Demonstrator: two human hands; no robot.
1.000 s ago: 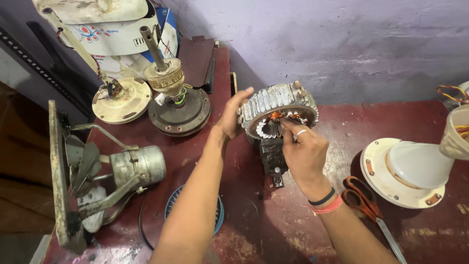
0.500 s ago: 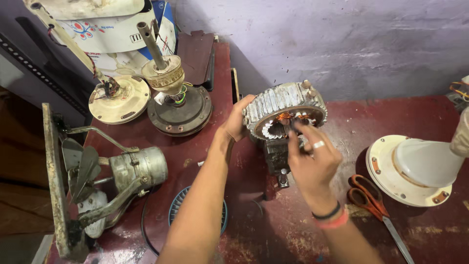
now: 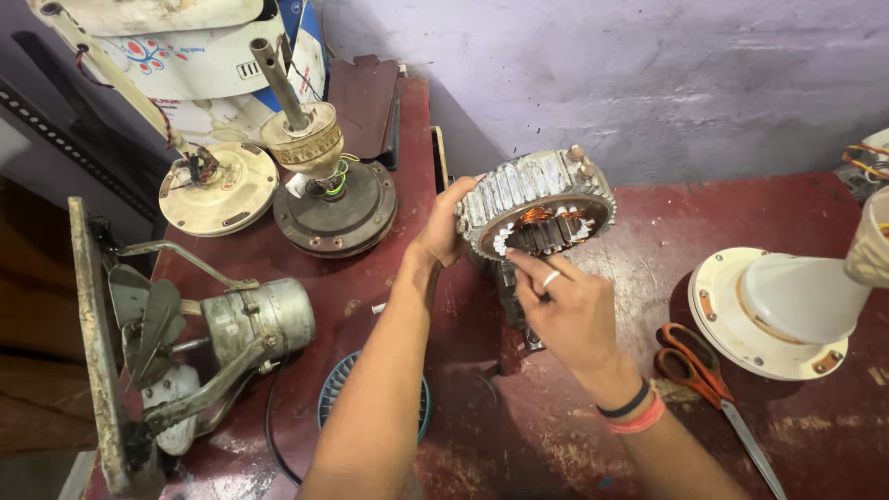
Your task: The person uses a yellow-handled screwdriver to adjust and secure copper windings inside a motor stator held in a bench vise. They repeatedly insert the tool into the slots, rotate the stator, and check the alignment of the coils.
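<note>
My left hand (image 3: 443,236) cups the far-left side of the ribbed metal stator (image 3: 537,199), fingers curled round its rim, so the ring is held tilted up off the red table (image 3: 806,435) with its open face turned toward me. My right hand (image 3: 567,310) sits just below the stator, fingers narrowed and reaching to the lower edge of its opening; whether the tips pinch a wire or only touch the windings I cannot tell, since my own knuckles hide them. Inside I can make out copper coils and white insulation, but not how many slots. One dark bracket hangs beneath the stator, mostly hidden behind my right hand. To the right of the stator lies one pair of orange-handled scissors (image 3: 690,363), its blade tip cut off by the frame, and one white fan base (image 3: 782,310), also partly cropped. To the left stand two motor housings (image 3: 333,199), and nearer me one grey exhaust fan (image 3: 218,329).
</note>
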